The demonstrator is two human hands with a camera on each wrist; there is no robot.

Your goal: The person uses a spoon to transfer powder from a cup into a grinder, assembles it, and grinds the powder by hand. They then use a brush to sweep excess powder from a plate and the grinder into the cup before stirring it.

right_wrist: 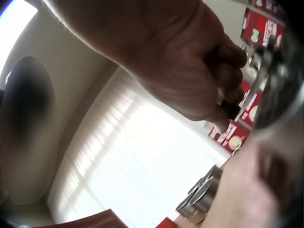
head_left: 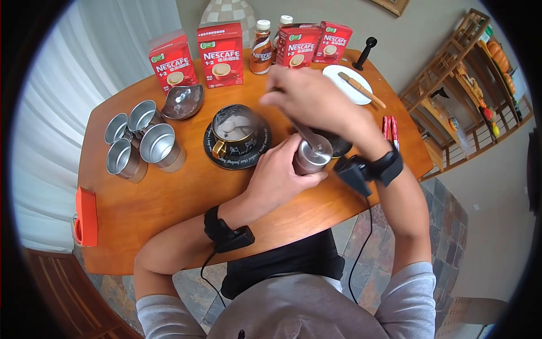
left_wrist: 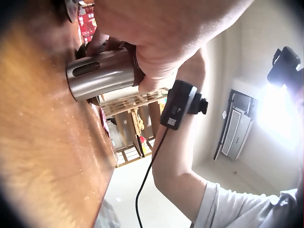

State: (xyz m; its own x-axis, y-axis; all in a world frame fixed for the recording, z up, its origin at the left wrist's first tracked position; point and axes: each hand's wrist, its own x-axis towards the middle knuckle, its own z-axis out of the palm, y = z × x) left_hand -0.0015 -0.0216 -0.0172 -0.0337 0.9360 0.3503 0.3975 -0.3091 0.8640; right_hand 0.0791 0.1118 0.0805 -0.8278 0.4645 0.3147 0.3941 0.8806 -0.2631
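Observation:
My left hand [head_left: 276,178] grips a steel hand coffee grinder [head_left: 314,158] near the table's front edge. In the left wrist view its steel cylinder [left_wrist: 107,76], with a slot in its side, stands at the tabletop. My right hand [head_left: 322,101] is above it, fingers curled round the dark knob [right_wrist: 230,110] of the crank arm [head_left: 305,133]. That arm runs up from the grinder's lid. To the left of the grinder is a black mug [head_left: 241,148] with a gold handle, on a black saucer [head_left: 248,163] with white lettering. Pale, round-topped contents show inside the mug.
Several steel cups [head_left: 159,144] cluster at the left, by a dark bowl [head_left: 183,103]. Red Nescafe boxes [head_left: 221,56] and bottles [head_left: 261,48] line the back. A white plate [head_left: 333,73] bears a wooden-handled tool [head_left: 361,88]. Red sachets [head_left: 390,131] lie at the right edge.

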